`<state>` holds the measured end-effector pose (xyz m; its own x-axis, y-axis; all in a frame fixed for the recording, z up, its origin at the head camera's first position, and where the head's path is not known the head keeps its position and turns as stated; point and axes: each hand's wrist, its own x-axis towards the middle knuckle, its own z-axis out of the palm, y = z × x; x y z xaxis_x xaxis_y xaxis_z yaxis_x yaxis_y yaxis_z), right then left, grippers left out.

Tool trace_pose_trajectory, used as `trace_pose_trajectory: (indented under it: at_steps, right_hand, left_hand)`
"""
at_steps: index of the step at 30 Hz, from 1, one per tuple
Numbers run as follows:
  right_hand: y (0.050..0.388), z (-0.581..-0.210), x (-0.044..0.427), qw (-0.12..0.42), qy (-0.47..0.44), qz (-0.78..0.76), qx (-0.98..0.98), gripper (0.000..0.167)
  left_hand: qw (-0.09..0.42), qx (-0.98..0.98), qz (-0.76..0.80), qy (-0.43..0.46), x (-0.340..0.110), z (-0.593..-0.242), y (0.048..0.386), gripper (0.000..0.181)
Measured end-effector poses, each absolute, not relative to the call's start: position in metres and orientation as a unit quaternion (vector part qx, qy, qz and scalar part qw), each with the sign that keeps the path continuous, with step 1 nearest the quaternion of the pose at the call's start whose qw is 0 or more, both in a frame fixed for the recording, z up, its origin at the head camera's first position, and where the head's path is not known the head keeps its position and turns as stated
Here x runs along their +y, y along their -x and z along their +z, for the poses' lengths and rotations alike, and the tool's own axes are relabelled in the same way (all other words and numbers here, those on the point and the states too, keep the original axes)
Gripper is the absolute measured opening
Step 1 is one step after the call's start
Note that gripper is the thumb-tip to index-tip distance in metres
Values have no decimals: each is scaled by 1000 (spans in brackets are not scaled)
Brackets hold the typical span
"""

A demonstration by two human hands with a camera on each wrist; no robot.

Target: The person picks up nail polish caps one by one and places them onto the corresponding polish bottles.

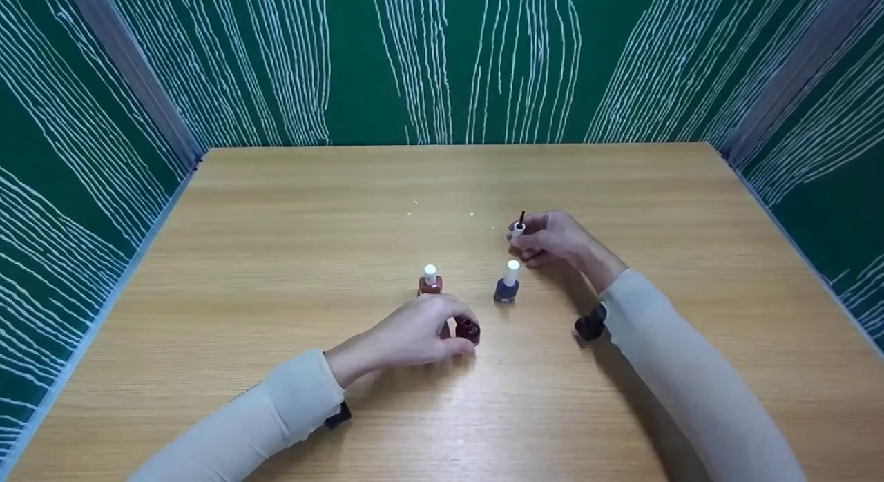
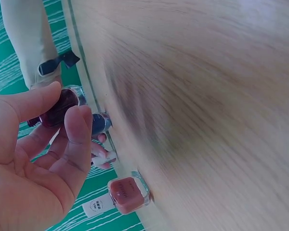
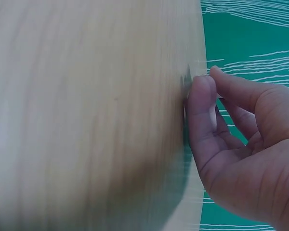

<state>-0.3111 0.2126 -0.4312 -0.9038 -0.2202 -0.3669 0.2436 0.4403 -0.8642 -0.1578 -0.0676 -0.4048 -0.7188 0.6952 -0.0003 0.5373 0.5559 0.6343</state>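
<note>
My left hand point(image 1: 418, 332) grips an uncapped nail polish bottle point(image 1: 467, 331) of dark red polish between thumb and fingers. In the left wrist view that bottle point(image 2: 62, 108) is partly covered by the fingers. Farther off to the right, my right hand point(image 1: 558, 236) pinches a white nail polish cap point(image 1: 519, 230) upside down, its dark brush pointing up. The right wrist view shows the curled right hand point(image 3: 241, 149) close to the tabletop, its fingers hiding the cap. Just beyond my left hand stands a capped red nail polish bottle point(image 1: 430, 284); a capped dark blue one point(image 1: 507, 289) stands between the hands.
Several tiny pale specks point(image 1: 472, 214) lie on the wooden table point(image 1: 311, 213) toward the back. Green panels with white wavy lines point(image 1: 456, 68) rise at the back and sides. A dark strap device point(image 1: 591, 323) sits at the right wrist.
</note>
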Motion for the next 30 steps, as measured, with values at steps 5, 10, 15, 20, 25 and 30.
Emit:
trace_pose_trajectory:
  at_steps: [5,10,15,20,25,30]
  right_hand:
    - [308,-427,216,207,-5,-532,821,38]
    - [299,-421,222,188,23,-536,823,38]
    - [285,-415,233,178,62,-511,839,40]
    - [271,-404,246,167,94,-491,850,43]
    - [255,-393,254,157,122,-496,845,43]
    - [236,-385,256,155,132,-511,835,40]
  left_hand:
    - [138,864,338,-346,-67,-406,158,26]
    - [157,853,375,-328,-65,-406,159,20]
    - [159,851,390,-313,-62,-406,160,18]
    - [154,850,401,-306,-57,-405,162,20]
    - [159,845,417,-296,-52,-408,164,24]
    - [146,840,428,-301,-47,-409,166,25]
